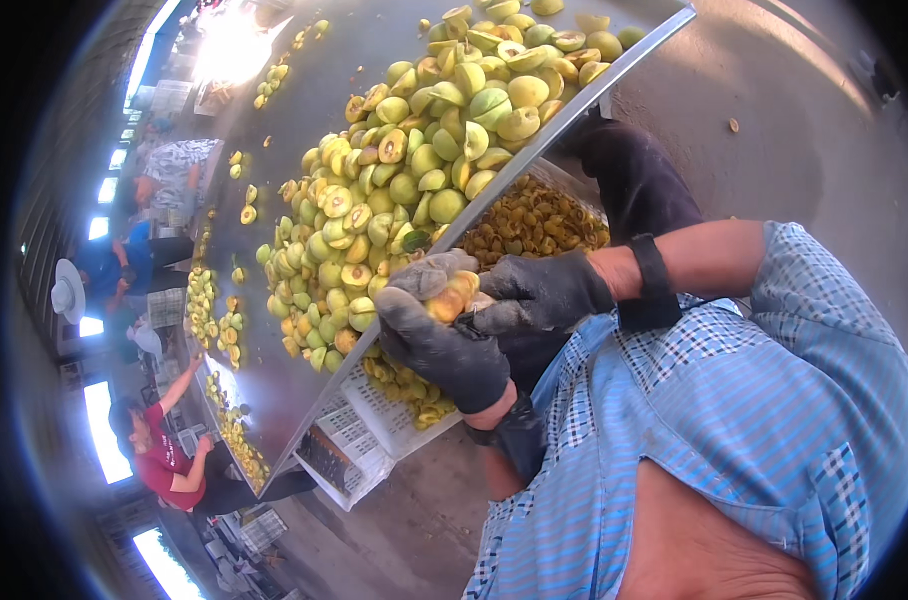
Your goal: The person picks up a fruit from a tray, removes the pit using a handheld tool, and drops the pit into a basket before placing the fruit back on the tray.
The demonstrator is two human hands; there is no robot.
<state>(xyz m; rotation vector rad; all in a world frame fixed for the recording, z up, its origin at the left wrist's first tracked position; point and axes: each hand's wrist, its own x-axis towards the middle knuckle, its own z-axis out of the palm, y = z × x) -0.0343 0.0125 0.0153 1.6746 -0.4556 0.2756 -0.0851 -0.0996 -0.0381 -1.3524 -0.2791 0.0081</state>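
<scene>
My left hand [450, 349], in a dark grey work glove, holds a yellow-orange piece of stone fruit [452, 295] near the metal table's edge. My right hand [540, 292], gloved alike, meets it from the other side, its fingers closed at the fruit. A small dark thing shows between the hands, mostly hidden; I cannot tell whether it is a tool. Just beyond my hands, a big heap of halved green-yellow stone fruit [394, 187] lies on the metal table [304, 97], some halves showing brown centres.
Below the table edge are a container of brown pits or scraps [532, 217] and a white perforated crate [379, 409] with yellow-green fruit pieces. A person in a red shirt [168, 465] reaches to the table's far side, near smaller fruit piles [232, 431]. Another person wears a white hat [69, 291].
</scene>
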